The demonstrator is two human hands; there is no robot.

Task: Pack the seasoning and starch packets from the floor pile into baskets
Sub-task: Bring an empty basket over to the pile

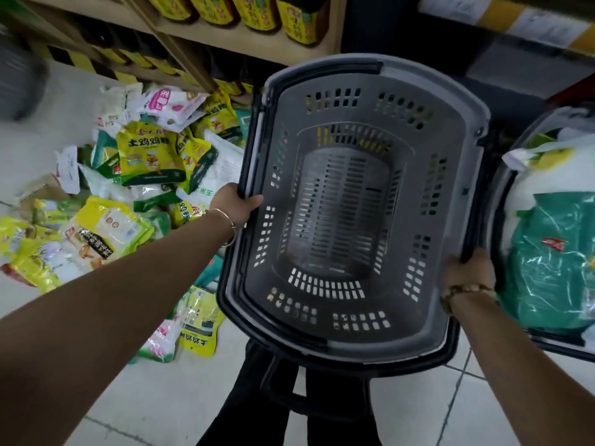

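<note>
Head view: centre frame, an empty grey basket (354, 204) is held up, left hand (236, 204) curled round its left rim, right hand (468, 272) gripping the right rim. At the right edge, a second basket (502, 201) already sits packed. Centre left, the packet pile (135, 175) still sprawls on the floor — plenty left.

One wide-angle camera, worn on the person's head, gives the only view. It looks forward and steeply down, close over the basket (354, 204), which fills the middle of the frame. Left of the basket it takes in the pile (148, 162) on the floor (161, 397). Right of the basket, a second basket (560, 347) is cut by the frame edge. Beyond the basket, a shelf (241, 40) bows across the top.
</note>
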